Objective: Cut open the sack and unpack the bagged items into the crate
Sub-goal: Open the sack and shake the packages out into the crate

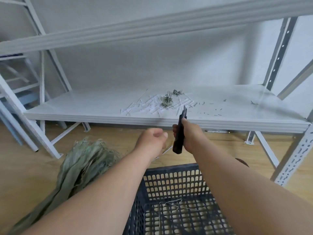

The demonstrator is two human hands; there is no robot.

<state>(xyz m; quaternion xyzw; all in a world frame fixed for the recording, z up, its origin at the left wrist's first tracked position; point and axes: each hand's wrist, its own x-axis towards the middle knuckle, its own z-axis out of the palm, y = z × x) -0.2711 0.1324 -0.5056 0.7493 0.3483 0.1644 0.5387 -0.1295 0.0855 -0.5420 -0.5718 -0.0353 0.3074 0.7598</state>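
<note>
White metal shelving (118, 109) is filling the background in front of you, set against a plain pale wall, and its lower board is carrying a scatter of white strips and greenish fibre scraps (166, 100). Nothing on the shelving, the tools or the containers is showing a brand, label or readable writing.

You are holding your right hand (191, 133) up in front of the shelf edge, fingers wrapped firmly around a dark utility knife (179, 133). Its tip is pointing up and away from you, over the board's front lip. Whether a blade is extended is too blurred to tell.

Your left hand (153, 139) is hovering just beside the knife, curled into a loose fist with the thumb on top. It is not touching the knife. A thin pale strand seems to be trailing below it, but whether you are pinching it cannot be told.

On the wooden floor (25, 180) to your left, the greenish woven sack (81, 165) is lying crumpled and flat, its frayed end toward the shelving. Directly below your forearms, the dark perforated plastic crate (176, 187) is sitting on the floor, holding only a few loose threads (171, 205). No bagged items are showing in the crate.
</note>
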